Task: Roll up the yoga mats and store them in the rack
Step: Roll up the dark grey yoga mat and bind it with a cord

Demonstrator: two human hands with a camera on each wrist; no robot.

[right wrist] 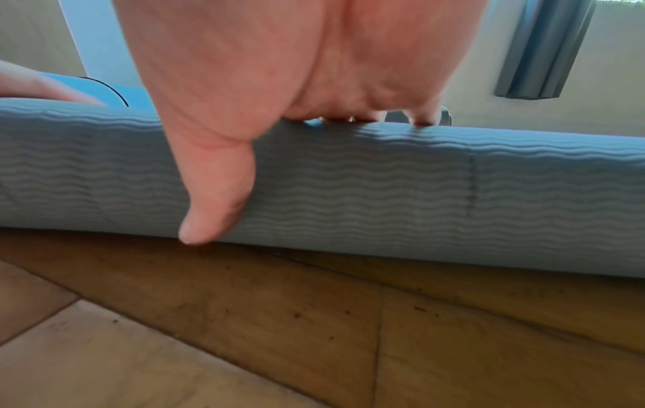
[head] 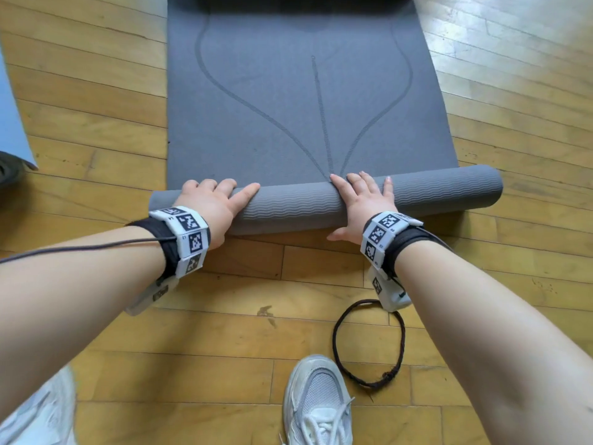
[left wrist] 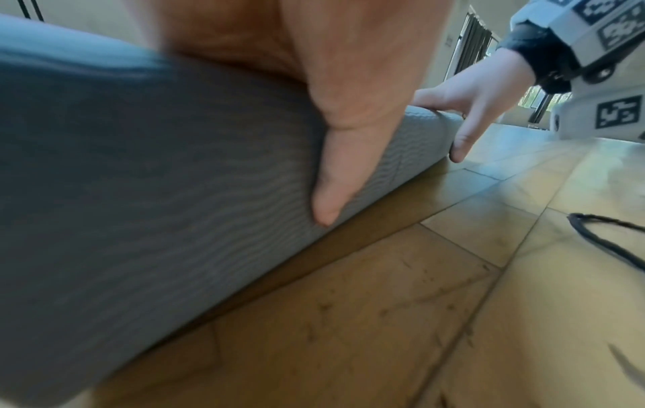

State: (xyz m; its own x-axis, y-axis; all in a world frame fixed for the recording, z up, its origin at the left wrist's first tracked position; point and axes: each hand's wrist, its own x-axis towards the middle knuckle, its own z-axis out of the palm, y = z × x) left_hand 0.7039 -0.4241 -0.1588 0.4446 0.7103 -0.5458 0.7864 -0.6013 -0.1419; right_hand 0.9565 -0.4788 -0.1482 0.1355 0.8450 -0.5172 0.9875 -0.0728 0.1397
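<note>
A grey yoga mat (head: 288,107) lies flat on the wooden floor, and its near end is wound into a ribbed roll (head: 288,207). My left hand (head: 211,197) sits on the roll's left part, fingers curled over the top and thumb lying along it. My right hand (head: 362,200) covers the roll right of centre, with fingers over the top and thumb down the near side. The left wrist view shows the roll (left wrist: 139,193) under my left thumb (left wrist: 328,193). In the right wrist view my right hand (right wrist: 244,82) bends round the roll (right wrist: 384,193).
A light blue mat (head: 12,123) lies at the left edge, with a dark rolled thing (head: 9,171) beside it. A brown cord loop (head: 369,342) lies on the floor below my right wrist. My white shoe (head: 317,403) stands near the bottom.
</note>
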